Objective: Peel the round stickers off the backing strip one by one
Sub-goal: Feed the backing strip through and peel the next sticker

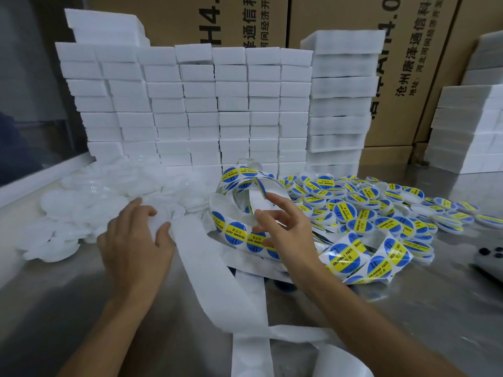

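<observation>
A white backing strip [206, 257] loops across the metal table, and its coiled part carries round blue-and-yellow "soldering paste" stickers [235, 233]. One sticker [261, 187] stands edge-on, lifted off the strip, at the tip of my right index finger. My right hand [285, 229] hovers over the coil with its fingers spread and thumb apart from the index. My left hand [136, 240] grips a plain white round lid [159, 223] at the edge of the lid pile, left of the strip.
Plain white lids [81, 202] are heaped at the left. Lids with stickers on them [381, 210] are piled at the right. Stacks of white foam blocks [190, 104] and cardboard boxes [340, 12] wall the back. A dark device [488, 261] lies at the right edge.
</observation>
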### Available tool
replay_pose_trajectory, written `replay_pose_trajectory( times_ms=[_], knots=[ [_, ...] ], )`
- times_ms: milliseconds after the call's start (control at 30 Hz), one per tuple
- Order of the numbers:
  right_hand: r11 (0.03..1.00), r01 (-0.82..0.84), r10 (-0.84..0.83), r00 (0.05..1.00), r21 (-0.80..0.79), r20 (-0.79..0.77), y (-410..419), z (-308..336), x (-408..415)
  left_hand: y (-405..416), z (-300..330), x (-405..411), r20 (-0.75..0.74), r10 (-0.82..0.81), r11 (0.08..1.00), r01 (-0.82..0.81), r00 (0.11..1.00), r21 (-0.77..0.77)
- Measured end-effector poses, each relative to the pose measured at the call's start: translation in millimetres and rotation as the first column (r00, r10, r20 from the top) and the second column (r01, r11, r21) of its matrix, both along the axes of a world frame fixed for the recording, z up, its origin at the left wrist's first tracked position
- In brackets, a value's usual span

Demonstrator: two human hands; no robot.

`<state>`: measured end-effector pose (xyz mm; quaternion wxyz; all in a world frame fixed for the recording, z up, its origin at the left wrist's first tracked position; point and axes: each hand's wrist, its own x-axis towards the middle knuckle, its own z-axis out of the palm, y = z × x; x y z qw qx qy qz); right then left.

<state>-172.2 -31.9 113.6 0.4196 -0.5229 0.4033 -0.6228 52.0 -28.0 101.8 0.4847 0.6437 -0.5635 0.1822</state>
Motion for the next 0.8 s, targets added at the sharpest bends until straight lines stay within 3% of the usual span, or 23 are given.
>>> replay_pose_trajectory(
  times_ms=[100, 233, 533, 600, 667, 700, 733, 800],
  knots=[
    [0.998, -0.047, 0.046, 0.999, -0.049, -0.020, 2.5, -0.1, 4.9, 2.8, 2.8, -16.9, 0.165, -0.156, 0.968, 0.184, 0.974, -0.173],
    [0.988, -0.112, 0.109, 0.993, -0.107, -0.036, 6.4, 2.3, 9.0, 6.8, 4.8, -36.7, 0.357, -0.285, 0.899, 0.377, 0.889, -0.222],
    [0.984, -0.111, 0.105, 0.993, -0.142, -0.048, 12.5, 8.0, 14.5, 10.4, -0.3, -53.5, 0.366, -0.519, 0.780, 0.603, 0.773, -0.167],
    [0.986, -0.105, 0.104, 0.994, -0.126, -0.013, 12.2, 8.7, 14.3, 12.2, 0.9, -53.0, 0.250, -0.575, 0.768, 0.619, 0.779, -0.162],
    [0.989, -0.099, 0.102, 0.995, -0.112, 0.020, 11.4, 9.5, 13.3, 15.8, 3.4, -55.2, -0.046, -0.666, 0.737, 0.646, 0.745, -0.197],
    [0.990, -0.099, 0.103, 0.994, -0.106, 0.031, 11.2, 9.9, 12.7, 17.4, 6.0, -57.4, -0.262, -0.700, 0.714, 0.662, 0.665, -0.227],
    [0.990, -0.101, 0.105, 0.994, -0.101, 0.039, 11.2, 10.0, 12.1, 17.6, 9.0, -59.1, -0.474, -0.705, 0.684, 0.684, 0.528, -0.255],
    [0.990, -0.108, 0.113, 0.992, -0.094, 0.049, 11.3, 10.1, 10.8, 14.6, 12.8, -59.1, -0.717, -0.641, 0.638, 0.709, 0.273, -0.300]
  ],
)
